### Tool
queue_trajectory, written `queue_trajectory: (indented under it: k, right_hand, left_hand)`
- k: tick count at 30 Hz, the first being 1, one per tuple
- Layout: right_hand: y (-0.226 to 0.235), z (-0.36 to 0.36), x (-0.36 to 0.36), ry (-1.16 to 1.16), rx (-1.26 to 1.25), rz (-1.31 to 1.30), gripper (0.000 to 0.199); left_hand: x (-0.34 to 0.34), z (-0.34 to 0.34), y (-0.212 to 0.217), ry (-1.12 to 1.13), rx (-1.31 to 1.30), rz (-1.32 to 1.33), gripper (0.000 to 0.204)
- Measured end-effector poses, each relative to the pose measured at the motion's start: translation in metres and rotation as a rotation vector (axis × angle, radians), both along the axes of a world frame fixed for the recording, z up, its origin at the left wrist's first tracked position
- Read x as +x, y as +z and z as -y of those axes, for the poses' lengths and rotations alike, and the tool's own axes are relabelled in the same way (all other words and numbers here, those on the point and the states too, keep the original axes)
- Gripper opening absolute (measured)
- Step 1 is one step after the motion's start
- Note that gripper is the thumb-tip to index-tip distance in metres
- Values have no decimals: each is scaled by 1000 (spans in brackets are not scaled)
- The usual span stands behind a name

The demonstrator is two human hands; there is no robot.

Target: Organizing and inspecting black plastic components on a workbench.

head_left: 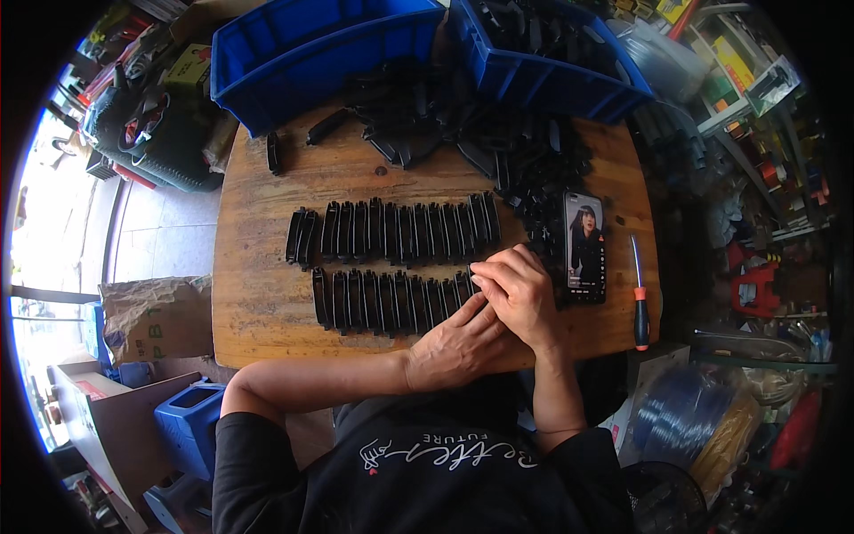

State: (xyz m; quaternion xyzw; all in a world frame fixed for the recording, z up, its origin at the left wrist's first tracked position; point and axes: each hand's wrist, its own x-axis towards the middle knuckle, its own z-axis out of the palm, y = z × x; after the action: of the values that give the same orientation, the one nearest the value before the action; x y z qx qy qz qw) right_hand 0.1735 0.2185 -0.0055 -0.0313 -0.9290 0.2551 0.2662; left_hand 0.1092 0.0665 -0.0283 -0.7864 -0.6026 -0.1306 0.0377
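Note:
Two rows of black plastic parts lie side by side on the wooden table [267,303]: an upper row [391,231] and a lower row [382,298]. Both hands meet at the right end of the lower row. My left hand [458,343] rests on the table with its fingers reaching under my right hand [520,294], which lies on top, fingers curled at the last black part. What the fingers pinch is hidden. A loose heap of the same black parts [480,133] sits further back.
Two blue bins stand at the back, one [311,53] empty-looking, the other [551,62] holding black parts. A phone [584,245] with a lit screen and a screwdriver [639,298] lie to the right. A blue stool [191,418] and cardboard are at the lower left.

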Motion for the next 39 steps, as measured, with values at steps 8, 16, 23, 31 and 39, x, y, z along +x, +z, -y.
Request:
queue_trajectory:
  k: [8, 16, 23, 31, 39]
  right_hand:
    - [-1, 1, 0, -48, -17, -39, 15]
    - [0, 0, -1, -44, -5, -38, 18]
    - [-2, 0, -1, -71, -9, -51, 19]
    - [-2, -1, -1, -101, -15, -99, 19]
    - [-2, -1, 1, -147, -29, -115, 19]
  left_hand:
    - [0, -1, -1, -1, -10, 9, 51]
    - [0, 0, 1, 2, -16, 8, 50]
    - [0, -1, 2, 6, -13, 0, 48]
    - [0, 0, -2, 9, 5, 58, 47]
    - [1, 0, -4, 15, 30, -18, 49]
